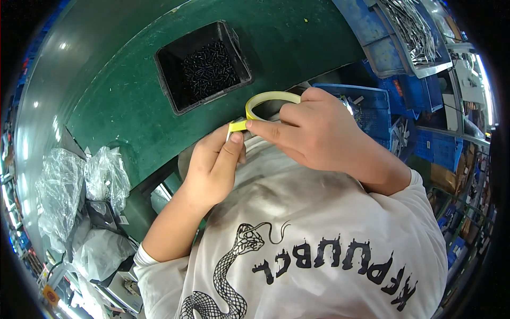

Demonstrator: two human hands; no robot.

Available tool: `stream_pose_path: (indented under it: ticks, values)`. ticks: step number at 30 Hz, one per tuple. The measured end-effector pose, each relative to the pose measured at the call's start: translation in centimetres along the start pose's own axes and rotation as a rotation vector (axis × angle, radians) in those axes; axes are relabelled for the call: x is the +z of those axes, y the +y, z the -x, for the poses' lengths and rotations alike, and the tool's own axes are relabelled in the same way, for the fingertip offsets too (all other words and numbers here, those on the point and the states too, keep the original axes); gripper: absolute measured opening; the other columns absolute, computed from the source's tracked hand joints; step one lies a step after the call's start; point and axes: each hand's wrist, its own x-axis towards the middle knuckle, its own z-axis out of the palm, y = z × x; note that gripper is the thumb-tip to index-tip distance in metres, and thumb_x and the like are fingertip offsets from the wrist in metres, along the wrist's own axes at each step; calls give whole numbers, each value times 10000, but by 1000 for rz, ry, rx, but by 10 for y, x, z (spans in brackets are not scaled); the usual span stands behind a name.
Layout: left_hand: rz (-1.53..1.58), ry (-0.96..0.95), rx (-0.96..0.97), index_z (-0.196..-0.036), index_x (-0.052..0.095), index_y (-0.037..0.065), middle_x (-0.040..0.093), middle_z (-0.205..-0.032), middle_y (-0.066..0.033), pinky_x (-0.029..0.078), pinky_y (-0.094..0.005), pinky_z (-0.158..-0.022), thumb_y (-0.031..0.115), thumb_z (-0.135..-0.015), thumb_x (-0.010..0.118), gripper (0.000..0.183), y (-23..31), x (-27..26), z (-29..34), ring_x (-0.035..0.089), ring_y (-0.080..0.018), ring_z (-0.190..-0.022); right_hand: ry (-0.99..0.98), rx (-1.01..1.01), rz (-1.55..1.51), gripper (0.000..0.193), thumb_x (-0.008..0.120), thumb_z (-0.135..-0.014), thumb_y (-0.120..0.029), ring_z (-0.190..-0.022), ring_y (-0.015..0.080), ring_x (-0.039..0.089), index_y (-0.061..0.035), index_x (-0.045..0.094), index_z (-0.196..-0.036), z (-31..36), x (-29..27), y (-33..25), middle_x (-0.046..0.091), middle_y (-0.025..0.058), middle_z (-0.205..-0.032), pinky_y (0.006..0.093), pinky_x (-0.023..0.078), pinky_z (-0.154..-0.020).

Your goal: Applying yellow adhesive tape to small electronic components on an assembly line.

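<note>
My right hand [319, 130] grips a roll of yellow tape [272, 96], with its index finger stretched along the strip that comes off the roll. Between thumb and fingers, my left hand [212, 165] pinches a small flat piece [229, 131] with a white edge. The yellow strip [238, 126] lies across this piece and still joins the roll. My fingers cover most of the piece, so its kind cannot be made out. Both hands are close together in front of my chest, at the near edge of the green table [143, 141].
A black bin [171, 94] of small dark parts stands on the table beyond my hands. At the far right, a grey-blue crate [372, 45] holds thin metal strips, with blue crates [382, 101] below it. Clear plastic bags [106, 175] lie at the left.
</note>
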Motion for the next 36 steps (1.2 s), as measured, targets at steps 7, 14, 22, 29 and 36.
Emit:
stream_pose_path:
  ticks: [7, 14, 22, 29, 36]
  values:
    - [99, 133, -22, -1152, 452, 2, 673, -858, -117, 417, -185, -473, 196, -1067, 397, 219, -8, 11, 0, 511, -76, -527, -48, 48, -39, 442, 709, -767, -145, -580, 134, 494, -177, 678, -1207, 4, 2, 1, 534, -49, -702, 296, 359, -591]
    - [124, 164, 47, -1141, 454, -2, 697, -900, -112, 427, -189, -488, 147, -1057, 427, 173, -11, 12, 2, 537, -63, -566, -70, 89, -114, 403, 682, -834, -144, -597, 154, 533, -150, 659, -1237, 4, 1, -1, 607, -23, -747, 303, 368, -590]
    - [175, 207, 112, -1177, 432, 2, 701, -952, -132, 461, -199, -507, 113, -1044, 452, 175, -13, 14, -1, 573, -84, -586, -81, 129, -167, 425, 674, -840, -134, -652, 164, 591, -138, 638, -1264, 6, 3, -1, 626, -10, -765, 311, 403, -611]
    - [210, 229, 88, -1278, 356, 34, 701, -973, -172, 471, -210, -501, 113, -1037, 467, 277, -8, 16, 0, 603, -109, -597, -101, 138, -156, 449, 668, -839, -132, -669, 172, 605, -136, 622, -1286, 8, 7, -1, 646, 1, -814, 313, 414, -622]
    - [256, 183, 68, -1282, 383, 31, 692, -930, -165, 457, -217, -483, 140, -1044, 460, 273, -8, 12, -1, 576, -109, -563, -93, 119, -164, 465, 666, -840, -140, -651, 170, 590, -143, 613, -1302, 9, 6, 1, 628, -8, -786, 314, 407, -617]
